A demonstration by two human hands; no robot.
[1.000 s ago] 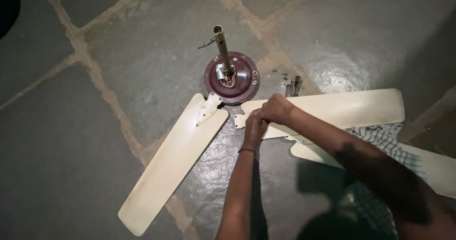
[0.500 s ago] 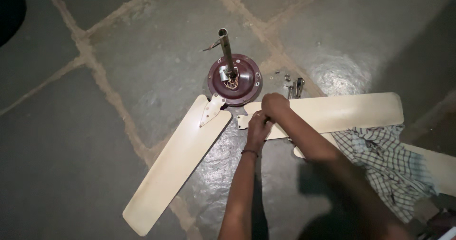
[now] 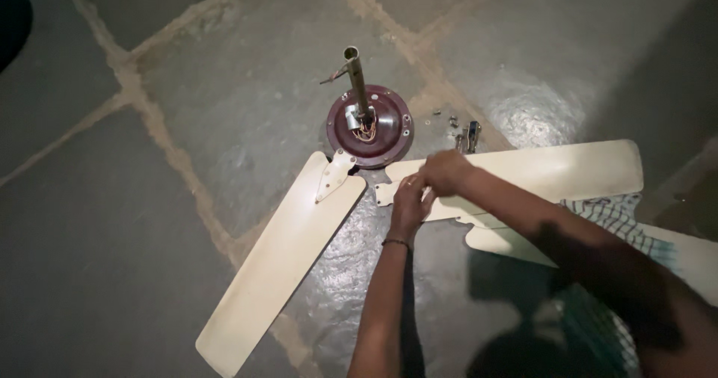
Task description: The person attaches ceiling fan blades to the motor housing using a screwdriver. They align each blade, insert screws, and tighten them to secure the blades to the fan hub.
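Both hands [image 3: 428, 187] (barely shifted) on blade [image 3: 523, 176]

1. The left hand [image 3: 410, 207] and right hand [image 3: 446, 172] meet over the inner end of a cream fan blade [image 3: 538, 172] lying on the stone floor [image 3: 187, 71].
2. A maroon fan motor [image 3: 370, 127] with an upright rod sits just beyond.
3. Another blade [image 3: 280, 262] stretches near-left.
4. Small screws [image 3: 449, 120] lie right of the motor.

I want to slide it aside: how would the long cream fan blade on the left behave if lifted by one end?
The long cream fan blade looks thin and flat, so probably light but whippy. Its metal bracket end likely weighs more, so it may tip that way.
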